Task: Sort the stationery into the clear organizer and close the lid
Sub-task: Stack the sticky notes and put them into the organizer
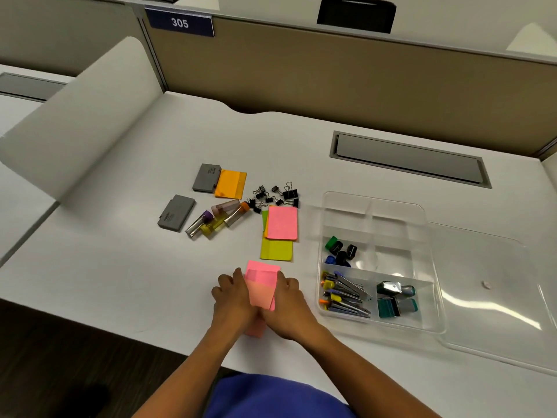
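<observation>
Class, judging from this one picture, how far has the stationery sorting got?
Done: three compartments of the clear organizer hold items. In hand: both hands, left hand and right hand, square up pink sticky notes. Left: binder clips, tubes, grey cases, other notes, then the lid, lying beside the organizer.

- Desk point(126, 267): smooth matt white laminate.
- Organizer point(388, 233) & lid point(482, 297): clear glossy plastic, w/ glare streaks.
- Pink notes point(261, 289): matt paper.
- Binder clips point(278, 194): black metal, prob. painted.
- Gray cases point(176, 215): matt plastic.
</observation>
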`<act>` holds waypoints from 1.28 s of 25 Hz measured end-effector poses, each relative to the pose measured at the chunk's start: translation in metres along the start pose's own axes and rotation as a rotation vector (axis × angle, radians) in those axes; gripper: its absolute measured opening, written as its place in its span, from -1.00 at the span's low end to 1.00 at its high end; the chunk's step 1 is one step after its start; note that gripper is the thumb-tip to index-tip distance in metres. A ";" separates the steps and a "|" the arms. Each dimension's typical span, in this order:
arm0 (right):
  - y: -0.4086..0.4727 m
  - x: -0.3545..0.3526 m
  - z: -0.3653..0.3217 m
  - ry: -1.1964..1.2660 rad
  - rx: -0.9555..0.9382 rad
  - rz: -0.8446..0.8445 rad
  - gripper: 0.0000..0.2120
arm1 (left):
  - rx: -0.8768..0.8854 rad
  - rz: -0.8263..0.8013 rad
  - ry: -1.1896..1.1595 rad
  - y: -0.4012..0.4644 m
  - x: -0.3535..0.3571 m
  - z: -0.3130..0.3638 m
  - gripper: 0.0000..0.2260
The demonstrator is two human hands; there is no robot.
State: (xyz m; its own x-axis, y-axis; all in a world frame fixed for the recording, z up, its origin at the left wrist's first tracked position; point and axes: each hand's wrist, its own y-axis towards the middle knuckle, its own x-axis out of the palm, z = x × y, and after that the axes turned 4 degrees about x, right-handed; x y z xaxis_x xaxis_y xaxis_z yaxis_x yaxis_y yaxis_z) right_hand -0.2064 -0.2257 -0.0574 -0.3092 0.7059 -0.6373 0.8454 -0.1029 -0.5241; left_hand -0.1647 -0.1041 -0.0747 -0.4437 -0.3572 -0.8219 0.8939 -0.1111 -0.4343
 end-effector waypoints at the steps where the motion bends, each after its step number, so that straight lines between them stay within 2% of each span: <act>1: 0.000 0.000 -0.001 0.021 0.000 0.001 -0.27 | 0.004 -0.006 -0.019 0.001 -0.001 0.003 -0.27; 11: 0.006 -0.004 0.001 0.138 0.016 0.024 -0.29 | 0.032 -0.059 -0.166 0.014 -0.012 0.012 -0.43; 15: 0.011 -0.001 0.002 0.166 0.033 0.030 -0.29 | 0.064 -0.099 -0.258 0.016 -0.016 0.010 -0.59; 22: 0.020 -0.008 -0.008 0.305 0.040 0.076 -0.08 | 0.015 -0.095 -0.540 0.019 -0.026 0.009 -0.54; 27: 0.032 -0.030 -0.010 0.474 0.085 0.068 -0.33 | 0.000 -0.090 -0.618 0.033 -0.039 0.022 -0.55; 30: 0.043 -0.044 -0.013 0.485 0.125 0.094 -0.51 | -0.008 -0.093 -0.647 0.046 -0.044 0.035 -0.59; 32: 0.053 -0.052 -0.017 0.490 0.140 0.122 -0.55 | -0.002 -0.084 -0.669 0.057 -0.045 0.046 -0.61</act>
State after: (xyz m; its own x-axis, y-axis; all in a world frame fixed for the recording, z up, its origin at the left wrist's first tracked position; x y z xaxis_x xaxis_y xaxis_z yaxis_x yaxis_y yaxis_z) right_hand -0.1383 -0.2558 -0.0423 0.0570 0.9245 -0.3770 0.7856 -0.2745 -0.5545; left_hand -0.0909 -0.1366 -0.0455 -0.3763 -0.8449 -0.3801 0.8577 -0.1626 -0.4878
